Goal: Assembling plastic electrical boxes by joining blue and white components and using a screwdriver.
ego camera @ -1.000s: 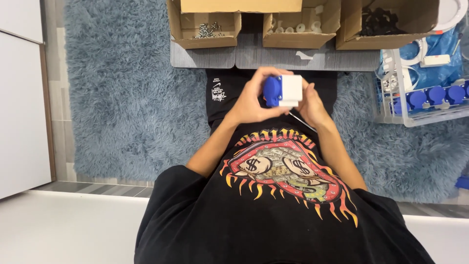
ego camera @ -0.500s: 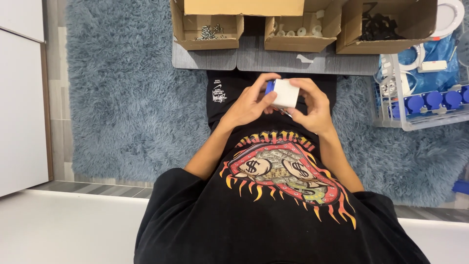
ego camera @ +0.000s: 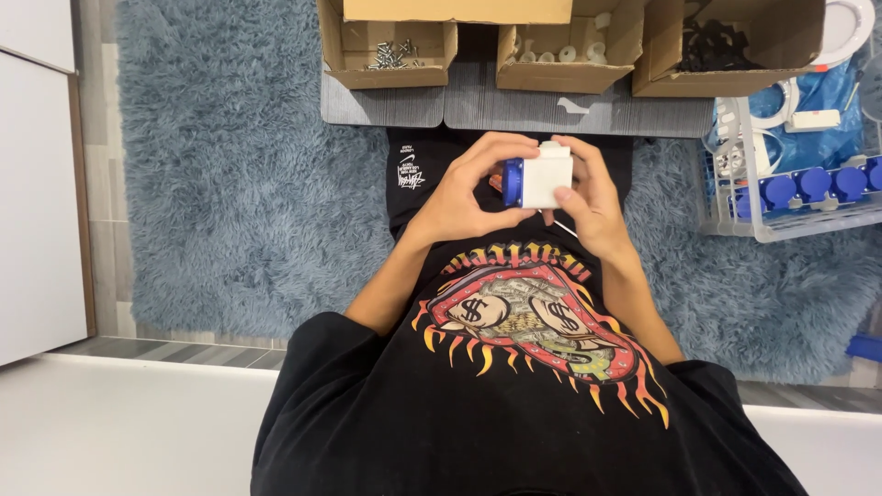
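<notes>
A small white box-shaped socket part with a blue round cap (ego camera: 537, 176) is held in front of my chest, over my lap. My left hand (ego camera: 464, 193) grips it from the left, fingers curled over the top and thumb beneath, next to the blue cap. From the right, my right hand (ego camera: 590, 200) holds its white side with fingers wrapped around the edge. A thin white wire or stick shows just under the part, near my right thumb. My black printed shirt fills the lower half of the view.
Three open cardboard boxes stand on a grey board ahead: one with screws (ego camera: 390, 55), one with small white parts (ego camera: 560, 50), one with black parts (ego camera: 726, 46). A clear bin (ego camera: 790, 197) with blue-capped sockets sits right. A shaggy blue rug (ego camera: 239, 184) lies beneath; a white cabinet (ego camera: 37, 202) stands left.
The part has been turned in my hands: the blue cap went from the upper left to hidden behind the white body, and now points left. Both hands stay on it.
</notes>
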